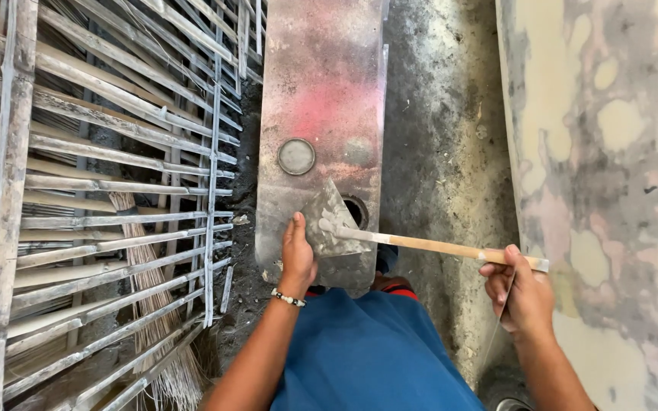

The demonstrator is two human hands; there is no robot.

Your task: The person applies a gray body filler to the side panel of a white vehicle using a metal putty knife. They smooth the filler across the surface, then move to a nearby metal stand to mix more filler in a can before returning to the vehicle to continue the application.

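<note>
1. Your left hand point(297, 255) lies flat on a grey metal plate point(321, 91), fingers together, thumb against a trowel blade point(330, 222); its grip is pressed down on the blade's edge rather than closed around anything.
2. Your right hand point(525, 293) holds the far end of the trowel's wooden handle point(439, 246), fingers curled around it in a closed grip.
3. The trowel lies across the plate's near end, blade coated in grey paste, just beside a round hole point(356, 211).
4. A round cap point(296, 156) sits on the plate farther up, amid reddish stains.
5. A bamboo rack point(93, 175) fills the left; a broom point(154, 304) shows beneath it.
6. A patched, mottled wall point(611, 152) runs along your right.
</note>
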